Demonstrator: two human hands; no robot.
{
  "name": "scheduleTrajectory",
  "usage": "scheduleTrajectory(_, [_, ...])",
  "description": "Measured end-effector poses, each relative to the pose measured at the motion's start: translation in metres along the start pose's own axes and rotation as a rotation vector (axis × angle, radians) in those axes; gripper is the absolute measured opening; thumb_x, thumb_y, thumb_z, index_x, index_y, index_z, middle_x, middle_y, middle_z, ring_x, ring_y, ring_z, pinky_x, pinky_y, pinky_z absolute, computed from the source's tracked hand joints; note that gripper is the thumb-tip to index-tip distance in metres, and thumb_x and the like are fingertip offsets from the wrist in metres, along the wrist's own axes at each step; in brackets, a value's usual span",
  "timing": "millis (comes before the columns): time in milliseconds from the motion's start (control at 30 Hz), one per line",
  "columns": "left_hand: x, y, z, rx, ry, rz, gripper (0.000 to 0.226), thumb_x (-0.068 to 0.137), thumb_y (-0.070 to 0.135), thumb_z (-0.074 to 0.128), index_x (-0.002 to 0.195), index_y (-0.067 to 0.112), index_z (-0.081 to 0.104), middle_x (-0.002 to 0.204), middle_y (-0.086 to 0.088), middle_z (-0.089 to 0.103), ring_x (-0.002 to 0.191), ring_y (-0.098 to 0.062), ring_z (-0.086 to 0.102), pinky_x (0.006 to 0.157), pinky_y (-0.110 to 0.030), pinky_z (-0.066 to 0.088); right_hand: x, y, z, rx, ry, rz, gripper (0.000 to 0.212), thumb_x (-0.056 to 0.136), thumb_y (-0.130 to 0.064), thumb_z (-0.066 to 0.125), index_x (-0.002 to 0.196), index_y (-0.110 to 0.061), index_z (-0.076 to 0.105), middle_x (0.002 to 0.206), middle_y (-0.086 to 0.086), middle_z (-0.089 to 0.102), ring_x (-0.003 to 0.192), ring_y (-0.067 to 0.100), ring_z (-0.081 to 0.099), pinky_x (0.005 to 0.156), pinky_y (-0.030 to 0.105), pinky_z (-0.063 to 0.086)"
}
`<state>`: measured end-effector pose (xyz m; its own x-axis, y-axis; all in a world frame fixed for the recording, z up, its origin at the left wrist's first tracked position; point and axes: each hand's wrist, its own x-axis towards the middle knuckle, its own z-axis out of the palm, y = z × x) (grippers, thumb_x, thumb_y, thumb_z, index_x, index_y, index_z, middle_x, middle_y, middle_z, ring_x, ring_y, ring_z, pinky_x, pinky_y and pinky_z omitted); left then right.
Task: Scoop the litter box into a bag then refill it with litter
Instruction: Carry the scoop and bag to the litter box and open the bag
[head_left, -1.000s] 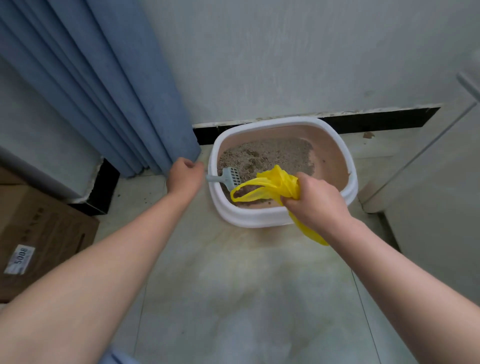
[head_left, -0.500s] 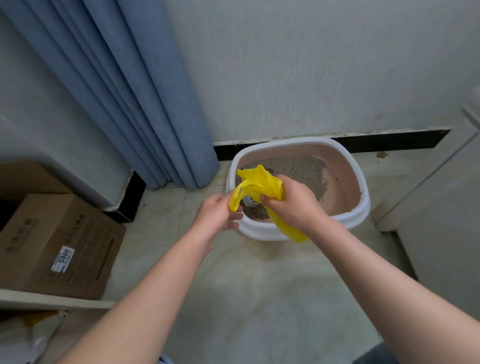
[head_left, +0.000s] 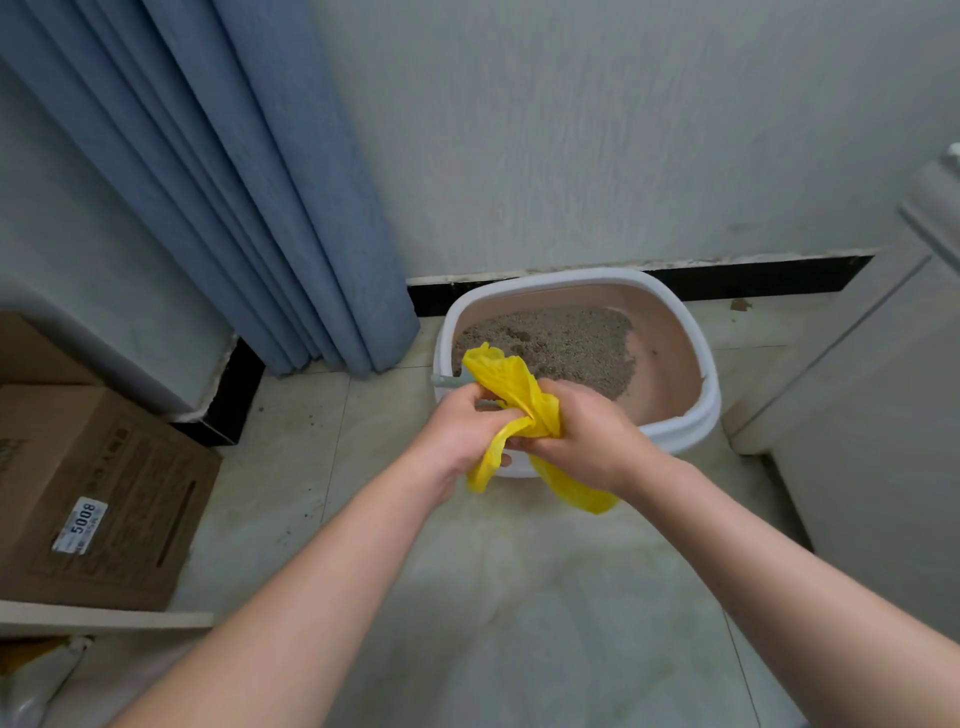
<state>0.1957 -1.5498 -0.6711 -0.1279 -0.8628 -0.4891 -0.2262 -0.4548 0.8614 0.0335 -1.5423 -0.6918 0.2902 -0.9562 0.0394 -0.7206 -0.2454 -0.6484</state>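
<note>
Floor (head_left: 519, 597): pale tiles, meeting a white wall.
Cardboard box (head_left: 93, 493): far left, on the floor.
Curtain (head_left: 249, 182): blue, hanging left of the litter box.
Left hand (head_left: 457, 436): fingers curled, pinching the bag.
Bag (head_left: 519, 389): yellow, bunched between both hands, over the litter box's near rim.
Right hand (head_left: 587, 436): gripping the bag's middle.
Litter box (head_left: 675, 434): on the floor against the wall, grey litter (head_left: 561, 343) inside.

Blue curtain (head_left: 249, 208) is hung in pleats at upper left, hem reaching the pale tiled floor (head_left: 519, 597). A black skirting strip (head_left: 753, 273) is noted along the foot of the grey-white wall (head_left: 571, 130). A cardboard box (head_left: 119, 467), marked by a white label (head_left: 80, 525) printed 5008, is set at left. A white panel (head_left: 883, 415) is seen at right.
</note>
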Motion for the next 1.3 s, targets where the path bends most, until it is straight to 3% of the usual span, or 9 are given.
scheduleTrajectory(167, [0.002, -0.006, -0.002, 0.097, 0.094, 0.084, 0.026, 0.079, 0.01, 0.078, 0.103, 0.02, 0.072, 0.09, -0.005, 0.074, 0.077, -0.023, 0.071, 0.073, -0.041, 0.062, -0.001, -0.002, 0.001, -0.004, -0.039, -0.038, 0.043, 0.07, -0.058, 0.068, 0.101, -0.03, 0.061, 0.097, -0.01, 0.064, 0.092, 0.016, 0.058, 0.073, 0.033, 0.047])
scheduleTrajectory(400, [-0.004, -0.007, -0.017, 0.489, 0.394, 0.318, 0.03, 0.085, 0.006, 0.062, 0.108, 0.024, 0.067, 0.081, 0.01, 0.06, 0.079, -0.015, 0.057, 0.066, -0.022, 0.038, 0.006, -0.008, -0.001, 0.313, -0.108, 0.106, 0.043, 0.069, -0.053, 0.073, 0.104, -0.029, 0.066, 0.096, -0.01, 0.071, 0.089, 0.009, 0.065, 0.08, 0.032, 0.052])
scheduleTrajectory(567, [-0.002, -0.01, -0.018, 0.286, 0.213, 0.239, 0.029, 0.089, 0.008, 0.058, 0.107, 0.03, 0.061, 0.094, 0.003, 0.07, 0.09, -0.02, 0.066, 0.081, -0.037, 0.058, 0.011, -0.009, 0.006, 0.398, -0.031, 0.212, 0.031, 0.077, -0.048, 0.062, 0.094, -0.024, 0.071, 0.087, -0.005, 0.074, 0.082, 0.019, 0.07, 0.076, 0.047, 0.058])
scheduleTrajectory(667, [-0.006, -0.012, -0.015, 0.28, 0.198, 0.188, 0.025, 0.09, 0.02, 0.062, 0.114, 0.026, 0.055, 0.103, 0.003, 0.068, 0.095, -0.019, 0.065, 0.076, -0.029, 0.053, 0.014, -0.004, 0.009, 0.399, 0.014, 0.265, 0.027, 0.074, -0.039, 0.06, 0.085, -0.017, 0.07, 0.083, 0.0, 0.074, 0.08, 0.024, 0.071, 0.076, 0.051, 0.057])
scheduleTrajectory(867, [-0.005, -0.02, -0.019, 0.46, 0.113, -0.023, 0.066, 0.077, 0.051, 0.074, 0.129, 0.021, 0.047, 0.121, 0.003, 0.06, 0.11, -0.022, 0.061, 0.091, -0.04, 0.054, 0.016, -0.004, 0.002, 0.572, 0.061, 0.388, 0.014, 0.082, -0.007, 0.057, 0.088, -0.001, 0.067, 0.091, 0.025, 0.07, 0.077, 0.031, 0.069, 0.079, 0.057, 0.056])
scheduleTrajectory(1033, [-0.009, -0.025, -0.011, 0.52, 0.043, 0.04, 0.082, 0.065, 0.049, 0.079, 0.134, 0.02, 0.044, 0.114, 0.003, 0.059, 0.105, -0.02, 0.061, 0.093, -0.04, 0.053, 0.019, -0.01, -0.003, 0.853, 0.04, 0.543, 0.026, 0.088, -0.003, 0.055, 0.111, 0.008, 0.058, 0.09, 0.027, 0.062, 0.081, 0.032, 0.064, 0.07, 0.037, 0.059])
scheduleTrajectory(1100, [-0.01, -0.023, -0.009, 0.549, 0.08, 0.09, 0.079, 0.063, 0.055, 0.076, 0.129, 0.024, 0.046, 0.107, 0.006, 0.06, 0.101, -0.019, 0.062, 0.09, -0.04, 0.054, 0.02, -0.009, -0.001, 0.858, -0.006, 0.557, 0.038, 0.082, -0.016, 0.065, 0.114, 0.003, 0.059, 0.091, 0.027, 0.061, 0.083, 0.03, 0.06, 0.077, 0.044, 0.056])
scheduleTrajectory(1200, [-0.012, -0.02, -0.006, 0.469, 0.104, 0.139, 0.079, 0.06, 0.069, 0.07, 0.125, 0.028, 0.051, 0.108, 0.008, 0.062, 0.102, -0.015, 0.063, 0.09, -0.039, 0.055, 0.014, -0.011, 0.0, 0.764, -0.009, 0.468, 0.018, 0.093, -0.017, 0.063, 0.105, -0.006, 0.07, 0.101, 0.017, 0.073, 0.088, 0.025, 0.069, 0.085, 0.042, 0.056])
scheduleTrajectory(1300, [-0.012, -0.018, -0.006, 0.383, 0.12, 0.166, 0.081, 0.055, 0.081, 0.064, 0.119, 0.031, 0.058, 0.112, 0.011, 0.065, 0.103, -0.009, 0.064, 0.091, -0.038, 0.056, 0.009, -0.014, 0.001, 0.787, -0.076, 0.463, 0.026, 0.101, -0.015, 0.05, 0.108, 0.0, 0.07, 0.102, 0.016, 0.075, 0.084, 0.02, 0.071, 0.079, 0.031, 0.06])
